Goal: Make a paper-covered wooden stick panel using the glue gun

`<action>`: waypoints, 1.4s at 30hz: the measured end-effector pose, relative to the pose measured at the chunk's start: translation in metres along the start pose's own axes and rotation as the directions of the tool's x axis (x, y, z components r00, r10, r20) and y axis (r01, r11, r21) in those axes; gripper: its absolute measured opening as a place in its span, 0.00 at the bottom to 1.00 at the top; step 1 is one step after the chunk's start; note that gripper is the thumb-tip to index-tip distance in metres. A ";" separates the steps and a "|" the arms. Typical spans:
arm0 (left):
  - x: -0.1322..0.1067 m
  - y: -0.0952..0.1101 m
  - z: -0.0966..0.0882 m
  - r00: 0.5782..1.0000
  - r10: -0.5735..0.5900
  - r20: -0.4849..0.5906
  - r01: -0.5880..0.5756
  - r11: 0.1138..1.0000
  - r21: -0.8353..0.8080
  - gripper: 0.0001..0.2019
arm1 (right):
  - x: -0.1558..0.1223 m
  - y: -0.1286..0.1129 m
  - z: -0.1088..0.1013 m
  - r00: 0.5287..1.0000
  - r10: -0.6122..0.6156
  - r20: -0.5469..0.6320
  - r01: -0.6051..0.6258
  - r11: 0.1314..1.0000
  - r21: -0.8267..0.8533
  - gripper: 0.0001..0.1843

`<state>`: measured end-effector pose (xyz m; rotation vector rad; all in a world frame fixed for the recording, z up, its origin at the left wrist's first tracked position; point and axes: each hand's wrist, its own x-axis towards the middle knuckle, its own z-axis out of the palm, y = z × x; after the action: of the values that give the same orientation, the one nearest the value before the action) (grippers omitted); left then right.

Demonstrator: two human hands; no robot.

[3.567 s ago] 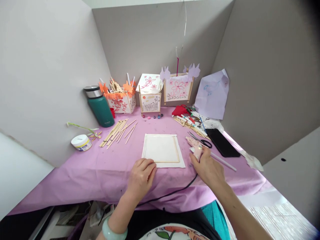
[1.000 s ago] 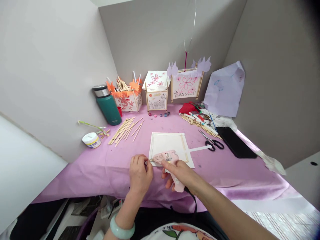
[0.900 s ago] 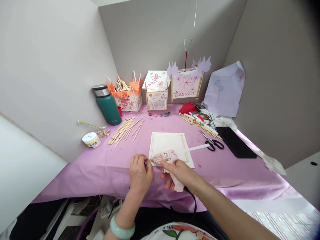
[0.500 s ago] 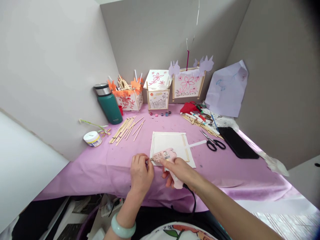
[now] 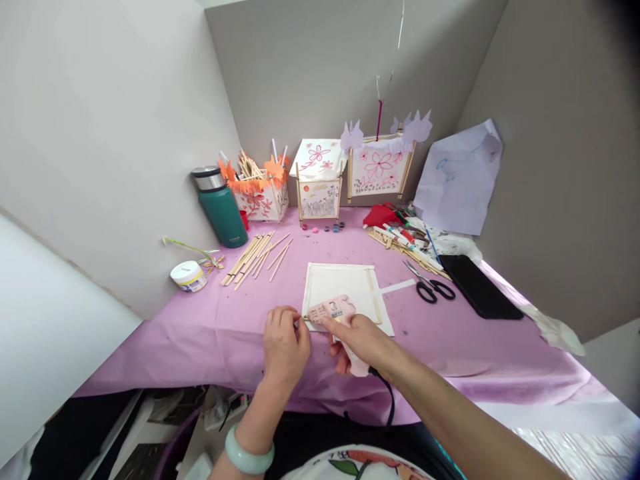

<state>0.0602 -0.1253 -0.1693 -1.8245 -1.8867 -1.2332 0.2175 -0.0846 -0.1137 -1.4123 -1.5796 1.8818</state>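
Note:
My right hand is wrapped round a pink hot glue gun, whose black cord drops toward my lap. The gun's front end points left, over the near left corner of a square white sheet. Thin wooden strips run along the sheet's edges, one plain on its right side. At that near left corner my left hand has its thumb and fingers closed together; whatever they pinch is too small to make out. A white paper strip reaches from the sheet's right side toward black-handled scissors.
Loose wooden sticks lie at the left, near a white jar and a green bottle. Decorated paper lanterns stand at the back. A black phone-like slab and a pile of markers are at the right.
The whole view has shifted slightly, so everything sits a little further right. Both hands and the glue gun keep nearly the same place at the sheet's corner.

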 end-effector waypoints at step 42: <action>0.041 -0.028 -0.027 0.787 0.410 0.462 -0.375 0.911 -0.171 0.13 | -0.018 0.023 -0.038 0.987 -0.139 0.082 0.125 0.980 0.157 0.24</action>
<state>0.0172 -0.1110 -0.1357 -2.5942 -1.5414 -0.7422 0.2649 -0.0839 -0.1216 -1.1434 -1.4968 1.9665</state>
